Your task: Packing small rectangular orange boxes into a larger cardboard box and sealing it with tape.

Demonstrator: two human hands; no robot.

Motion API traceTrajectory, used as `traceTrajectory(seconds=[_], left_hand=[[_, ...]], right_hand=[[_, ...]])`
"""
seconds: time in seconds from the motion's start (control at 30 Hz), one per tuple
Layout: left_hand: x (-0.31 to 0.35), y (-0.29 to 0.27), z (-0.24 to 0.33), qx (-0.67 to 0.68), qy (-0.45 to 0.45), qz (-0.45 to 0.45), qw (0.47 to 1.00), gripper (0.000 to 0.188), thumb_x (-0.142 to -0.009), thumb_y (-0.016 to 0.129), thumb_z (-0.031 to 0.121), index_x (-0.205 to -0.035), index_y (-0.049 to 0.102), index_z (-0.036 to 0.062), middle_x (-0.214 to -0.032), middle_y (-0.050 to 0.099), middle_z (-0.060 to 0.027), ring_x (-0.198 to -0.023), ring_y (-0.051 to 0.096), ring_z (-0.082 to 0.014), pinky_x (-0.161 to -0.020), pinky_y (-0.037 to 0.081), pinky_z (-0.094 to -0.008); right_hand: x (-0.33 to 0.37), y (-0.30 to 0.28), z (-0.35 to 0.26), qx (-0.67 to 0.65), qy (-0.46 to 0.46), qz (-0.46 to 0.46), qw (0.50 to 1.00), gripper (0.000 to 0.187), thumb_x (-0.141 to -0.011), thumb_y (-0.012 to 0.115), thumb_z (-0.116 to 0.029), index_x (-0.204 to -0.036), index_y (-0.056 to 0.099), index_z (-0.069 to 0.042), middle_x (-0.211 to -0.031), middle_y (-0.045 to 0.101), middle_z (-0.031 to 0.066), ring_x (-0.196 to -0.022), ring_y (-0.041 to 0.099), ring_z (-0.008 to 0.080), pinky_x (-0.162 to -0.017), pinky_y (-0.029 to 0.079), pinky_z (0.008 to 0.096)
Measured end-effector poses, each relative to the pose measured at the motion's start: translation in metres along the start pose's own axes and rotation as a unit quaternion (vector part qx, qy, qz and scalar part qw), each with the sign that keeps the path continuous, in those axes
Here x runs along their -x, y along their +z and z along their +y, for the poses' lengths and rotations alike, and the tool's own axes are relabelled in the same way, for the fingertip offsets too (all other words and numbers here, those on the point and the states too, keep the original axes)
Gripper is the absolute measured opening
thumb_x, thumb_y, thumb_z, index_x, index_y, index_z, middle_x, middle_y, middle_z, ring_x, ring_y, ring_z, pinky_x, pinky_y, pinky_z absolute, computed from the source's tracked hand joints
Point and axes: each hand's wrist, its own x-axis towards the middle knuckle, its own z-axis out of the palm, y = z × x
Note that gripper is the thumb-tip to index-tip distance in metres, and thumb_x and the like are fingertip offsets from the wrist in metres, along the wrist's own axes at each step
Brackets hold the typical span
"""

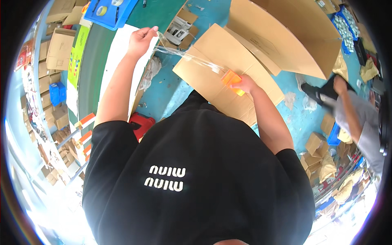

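Observation:
My left hand (142,39), raised at the upper left over the worktable's edge, pinches the free end of a strip of clear packing tape (185,54). The strip runs taut and partly twisted to the right, toward an orange tape dispenser (232,79). Around that dispenser my right hand (246,84) is closed, above a flap of a large brown cardboard box (212,51). Another tall panel of cardboard (281,32) stands open behind it. Whether the dispenser touches the cardboard, I cannot tell.
At left runs a green worktable (92,81) with a white sheet (116,61) and a blue tray (107,15). A red case (141,124) sits below its edge. Another person (359,110) is at the right. Small boxes and scraps lie on the blue floor (302,126).

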Motion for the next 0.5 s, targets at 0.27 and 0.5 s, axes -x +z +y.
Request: traceTrajectory(seconds=[0.27, 0.5], left_hand=[[0.112, 0.021, 0.100, 0.098, 0.186, -0.168, 0.963, 0.031, -0.097, 0.069, 0.010, -0.068, 0.060, 0.0022, -0.064, 0.057, -0.0028, -0.060, 0.049, -0.0089, -0.060, 0.044, -0.0275], [0.181, 0.004, 0.194, 0.022, 0.438, -0.052, 0.897, 0.037, -0.086, 0.073, 0.003, -0.059, 0.047, 0.0057, -0.054, 0.044, -0.0089, -0.044, 0.046, -0.0285, -0.044, 0.033, -0.0386]], right_hand=[[-0.022, 0.015, -0.042, 0.071, 0.093, 0.079, 0.990, 0.059, -0.068, 0.084, -0.047, -0.109, 0.077, -0.004, -0.104, 0.076, 0.0184, -0.100, 0.073, 0.0290, -0.086, 0.057, 0.0388], [-0.032, 0.012, -0.025, 0.013, 0.084, 0.041, 0.996, 0.073, -0.074, 0.078, -0.060, -0.119, 0.073, -0.003, -0.115, 0.075, 0.0180, -0.105, 0.072, 0.0324, -0.091, 0.056, 0.0409]])
